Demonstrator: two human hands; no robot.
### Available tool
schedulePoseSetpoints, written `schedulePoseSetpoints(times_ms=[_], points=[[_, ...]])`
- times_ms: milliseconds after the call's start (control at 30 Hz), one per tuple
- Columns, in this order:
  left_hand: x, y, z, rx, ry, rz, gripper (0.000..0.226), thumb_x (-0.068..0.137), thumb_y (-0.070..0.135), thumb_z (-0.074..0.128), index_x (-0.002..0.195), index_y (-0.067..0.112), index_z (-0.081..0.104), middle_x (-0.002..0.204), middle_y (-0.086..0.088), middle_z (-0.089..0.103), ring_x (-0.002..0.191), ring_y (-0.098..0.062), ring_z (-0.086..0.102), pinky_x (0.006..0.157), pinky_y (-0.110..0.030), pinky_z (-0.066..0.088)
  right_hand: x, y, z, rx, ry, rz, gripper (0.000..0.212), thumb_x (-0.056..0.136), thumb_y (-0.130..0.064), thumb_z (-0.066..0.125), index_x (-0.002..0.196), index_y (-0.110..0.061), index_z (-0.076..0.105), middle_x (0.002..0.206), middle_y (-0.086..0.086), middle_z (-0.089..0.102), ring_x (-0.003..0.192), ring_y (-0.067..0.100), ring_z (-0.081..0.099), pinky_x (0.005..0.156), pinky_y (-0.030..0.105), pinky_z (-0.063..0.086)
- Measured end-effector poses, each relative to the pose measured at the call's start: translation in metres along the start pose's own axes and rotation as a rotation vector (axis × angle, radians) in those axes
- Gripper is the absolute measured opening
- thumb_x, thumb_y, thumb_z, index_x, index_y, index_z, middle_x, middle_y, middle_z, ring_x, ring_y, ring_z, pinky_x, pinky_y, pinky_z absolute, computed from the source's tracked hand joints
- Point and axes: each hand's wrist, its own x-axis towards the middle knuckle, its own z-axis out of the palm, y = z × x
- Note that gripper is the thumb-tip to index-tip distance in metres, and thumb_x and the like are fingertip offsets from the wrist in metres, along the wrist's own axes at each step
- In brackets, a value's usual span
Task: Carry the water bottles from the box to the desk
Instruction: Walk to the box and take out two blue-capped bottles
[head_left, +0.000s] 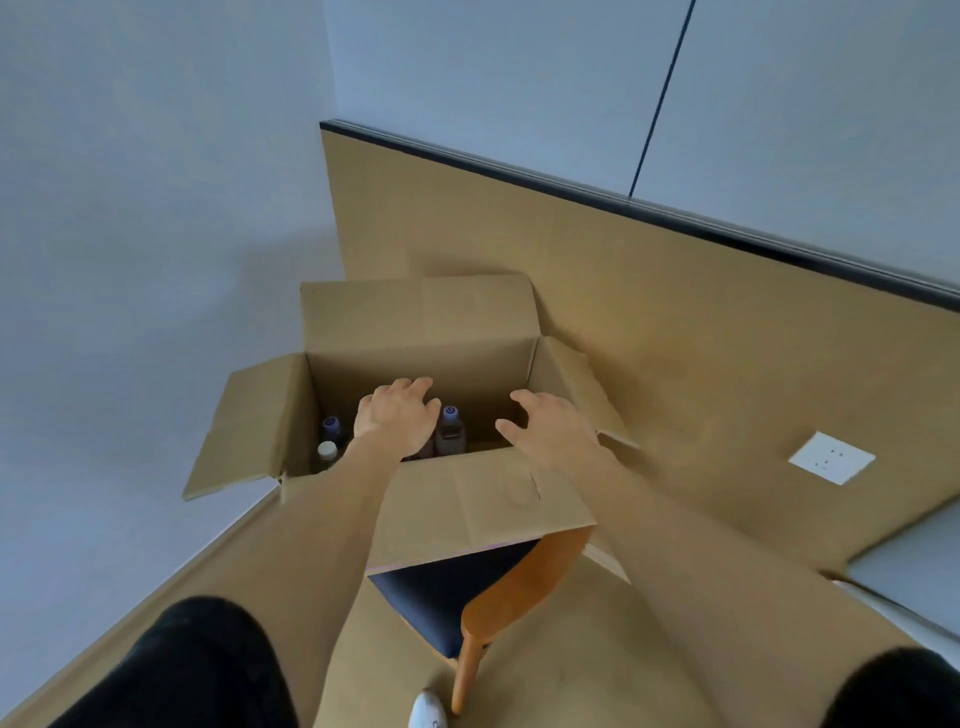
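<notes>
An open cardboard box (488, 493) stands on a chair with its flaps spread. Inside stand several water bottles: one with a purple cap (450, 431) in the middle, another purple-capped one (331, 427) at the left and a white-capped one (327, 451) beside it. My left hand (397, 415) reaches into the box over the bottles, fingers loosely spread, covering whatever lies under it. My right hand (545, 428) hovers over the box's right half, fingers spread and holding nothing. The desk is not recognisable in view.
The box rests on a wooden chair (498, 597) with a dark blue seat. A tan floor runs to a dark skirting board (623, 200) and pale walls. A white floor socket (831, 457) lies at the right. A pale surface edge (914, 577) shows at the lower right.
</notes>
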Motion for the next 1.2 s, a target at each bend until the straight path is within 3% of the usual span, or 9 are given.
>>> schedulePoseSetpoints(times_ms=[233, 400, 833, 1200], points=[[0.091, -0.022, 0.011, 0.016, -0.081, -0.012, 0.050, 0.106, 0.040, 0.032, 0.153, 0.024, 0.037, 0.142, -0.012, 0.054, 0.127, -0.034, 0.051, 0.101, -0.048, 0.042, 0.095, 0.016, 0.007, 0.031, -0.041, 0.004, 0.061, 0.100, -0.056, 0.045, 0.153, -0.026, 0.036, 0.150, 0.005, 0.048, 0.136, 0.028, 0.046, 0.111, 0.047, 0.041], [0.120, -0.035, 0.033, 0.011, -0.136, -0.047, 0.050, 0.107, 0.040, 0.034, 0.155, 0.026, 0.034, 0.149, -0.011, 0.049, 0.131, -0.035, 0.049, 0.104, -0.049, 0.042, 0.145, 0.023, 0.031, 0.033, -0.130, 0.011, 0.062, 0.099, -0.057, 0.046, 0.153, -0.028, 0.035, 0.152, 0.004, 0.046, 0.136, 0.029, 0.046, 0.109, 0.047, 0.043], [0.150, -0.055, 0.088, 0.047, -0.241, -0.273, 0.051, 0.106, 0.043, 0.039, 0.154, 0.026, 0.036, 0.153, -0.007, 0.045, 0.133, -0.036, 0.047, 0.104, -0.051, 0.042, 0.239, 0.035, 0.107, 0.030, -0.421, -0.089, 0.067, 0.097, -0.050, 0.058, 0.154, -0.025, 0.033, 0.151, 0.007, 0.046, 0.134, 0.031, 0.048, 0.108, 0.047, 0.044], [0.164, -0.053, 0.126, -0.045, -0.302, -0.360, 0.057, 0.105, 0.037, 0.048, 0.157, 0.021, 0.033, 0.156, -0.010, 0.040, 0.137, -0.037, 0.043, 0.109, -0.050, 0.041, 0.264, 0.042, 0.151, 0.079, -0.505, -0.071, 0.070, 0.091, -0.049, 0.066, 0.150, -0.024, 0.037, 0.146, 0.008, 0.050, 0.133, 0.032, 0.050, 0.106, 0.046, 0.046]])
